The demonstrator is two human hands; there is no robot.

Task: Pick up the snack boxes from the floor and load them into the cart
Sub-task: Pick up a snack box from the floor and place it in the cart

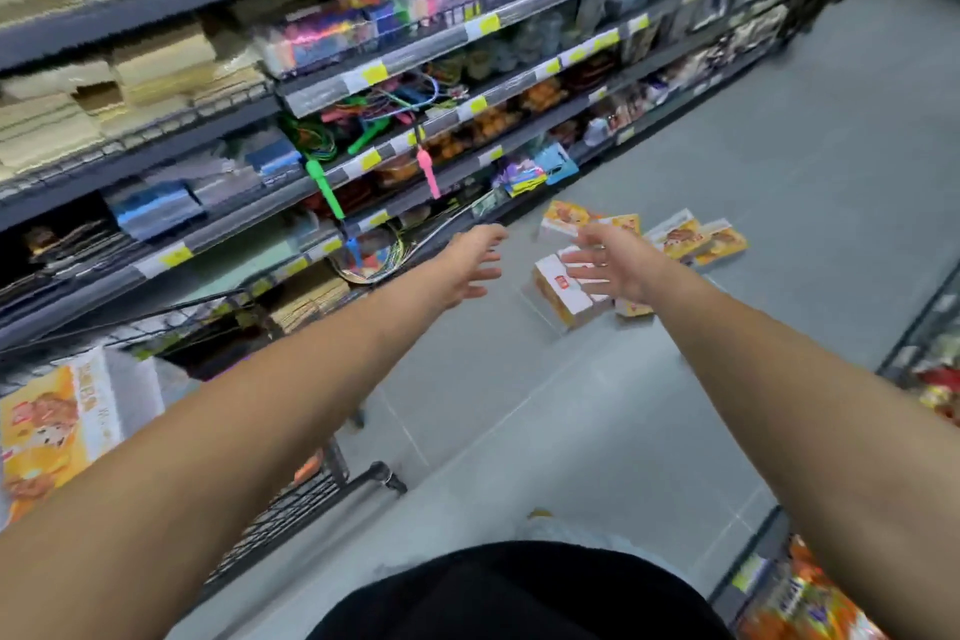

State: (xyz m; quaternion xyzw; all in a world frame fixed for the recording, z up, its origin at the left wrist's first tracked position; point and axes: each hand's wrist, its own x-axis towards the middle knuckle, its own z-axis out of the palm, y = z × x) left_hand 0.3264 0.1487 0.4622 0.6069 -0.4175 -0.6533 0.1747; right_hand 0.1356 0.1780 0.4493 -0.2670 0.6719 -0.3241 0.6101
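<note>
Several snack boxes (pixel 558 294) partly behind right hand (pixel 618 270); cart (pixel 291 509) cut by left edge; shelf goods (pixel 395 16) blurred, labels unreadable.

A grey tiled floor (pixel 779 182) is stretching down a shop aisle, catching soft, even light. Dark metal shelves (pixel 104 18) are running along the left, carrying yellow price tags (pixel 482 24) (the goods are blurring together), while a wire rack (pixel 914 325) is edging in at right.

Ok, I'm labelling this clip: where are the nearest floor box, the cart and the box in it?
nearest floor box (pixel 558 286): head view, white face.
cart (pixel 280 520): head view, wire side.
box in the cart (pixel 52 431): head view, printed face.
</note>
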